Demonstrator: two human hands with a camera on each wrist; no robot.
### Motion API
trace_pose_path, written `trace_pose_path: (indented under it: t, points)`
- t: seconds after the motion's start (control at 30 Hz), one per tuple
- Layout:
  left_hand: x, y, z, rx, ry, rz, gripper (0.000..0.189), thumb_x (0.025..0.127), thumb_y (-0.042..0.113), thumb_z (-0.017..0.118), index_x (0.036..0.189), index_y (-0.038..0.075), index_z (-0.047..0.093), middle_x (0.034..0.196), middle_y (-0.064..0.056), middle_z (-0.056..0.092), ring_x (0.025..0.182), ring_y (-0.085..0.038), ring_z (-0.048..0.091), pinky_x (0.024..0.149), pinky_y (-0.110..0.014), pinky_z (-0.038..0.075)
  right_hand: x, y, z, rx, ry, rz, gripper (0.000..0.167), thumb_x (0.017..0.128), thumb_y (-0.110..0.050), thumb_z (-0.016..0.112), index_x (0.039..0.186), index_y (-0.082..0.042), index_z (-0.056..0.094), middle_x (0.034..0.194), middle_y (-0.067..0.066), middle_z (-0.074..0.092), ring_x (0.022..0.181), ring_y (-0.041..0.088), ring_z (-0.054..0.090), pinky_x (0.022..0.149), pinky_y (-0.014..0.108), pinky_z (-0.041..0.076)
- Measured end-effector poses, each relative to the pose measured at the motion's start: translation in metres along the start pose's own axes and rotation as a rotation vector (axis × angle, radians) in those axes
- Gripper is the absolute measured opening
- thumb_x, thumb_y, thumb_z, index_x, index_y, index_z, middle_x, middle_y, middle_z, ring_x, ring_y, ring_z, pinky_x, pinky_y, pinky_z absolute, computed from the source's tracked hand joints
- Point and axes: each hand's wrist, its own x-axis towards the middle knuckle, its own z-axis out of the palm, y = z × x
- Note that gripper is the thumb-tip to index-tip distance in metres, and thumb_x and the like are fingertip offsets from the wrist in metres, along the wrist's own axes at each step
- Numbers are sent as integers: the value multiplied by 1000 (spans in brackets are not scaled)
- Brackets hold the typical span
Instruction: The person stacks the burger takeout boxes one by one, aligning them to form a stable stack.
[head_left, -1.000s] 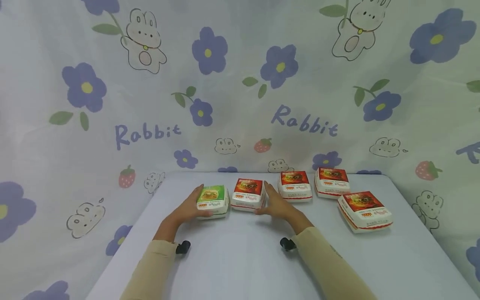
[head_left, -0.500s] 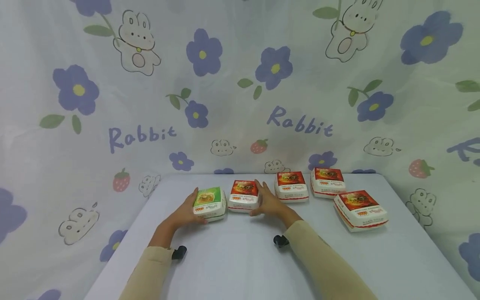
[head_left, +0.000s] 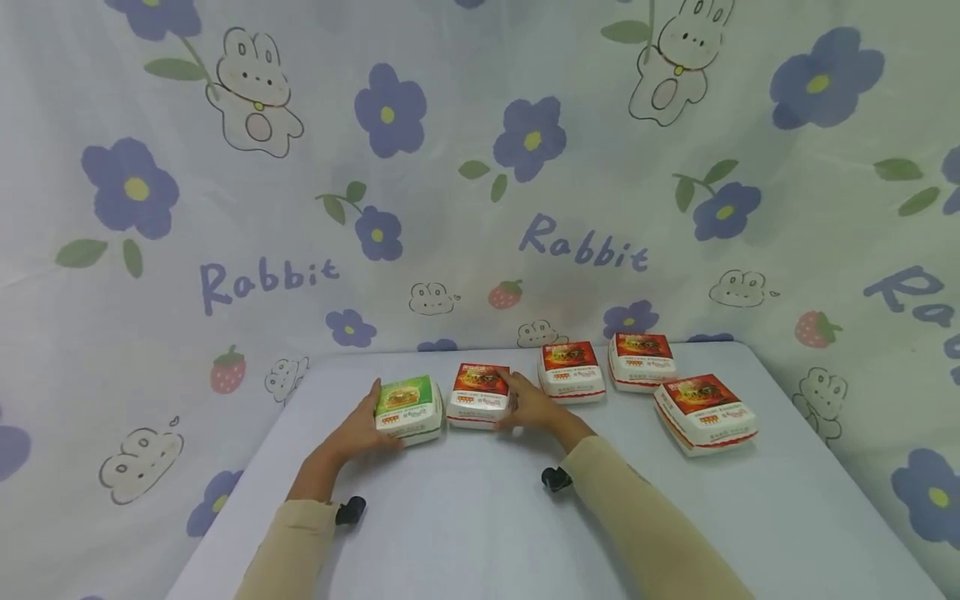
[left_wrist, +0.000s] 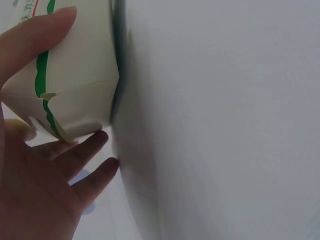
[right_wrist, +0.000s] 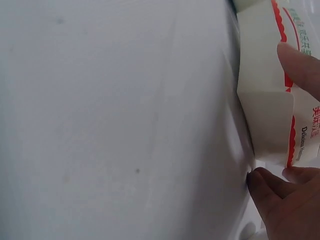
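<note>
At the left of the row is a burger box with a green lid picture (head_left: 408,407). My left hand (head_left: 362,429) grips it at its left side, with the thumb across the front wall in the left wrist view. Just right of it stands a red-topped burger box (head_left: 476,400), a narrow gap between the two. My right hand (head_left: 534,407) holds this one from its right side. In the right wrist view the thumb (right_wrist: 300,70) lies on the box's front wall, and the other fingertips are low by its corner, close to the tabletop.
Two more red-topped burger boxes (head_left: 572,373) (head_left: 642,363) stand at the back right of the white table (head_left: 465,517). Another red-topped box (head_left: 707,413) sits nearer, turned at an angle. A curtain (head_left: 450,192) with rabbits and flowers hangs behind the table's back edge.
The head view has swung to the right, so everything appears further left. My right hand has closed in on the red-topped box, its index finger now over the lid's edge. My left hand stays at the green box.
</note>
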Motion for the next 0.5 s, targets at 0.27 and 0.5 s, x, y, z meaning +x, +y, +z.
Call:
trace_pose_path:
  t: [0.27, 0.5]
  points:
    - [-1, -4, 4, -41, 45, -21, 145, 59, 41, 90, 154, 11, -15, 156, -26, 16, 140, -44, 24, 111, -61, 17, -14, 0, -1, -33, 12, 6, 109, 68, -38, 89, 155, -35, 23, 158, 8, 25, 142, 33, 24, 110, 57, 27]
    - [-5, 0, 3, -83, 67, -28, 142, 60, 42, 90, 156, 15, -12, 150, -23, 32, 126, -37, 44, 108, -57, 29, -27, -1, -2, -73, 4, -29, 110, 66, -41, 89, 155, -33, 26, 156, 11, 26, 141, 35, 25, 108, 59, 28]
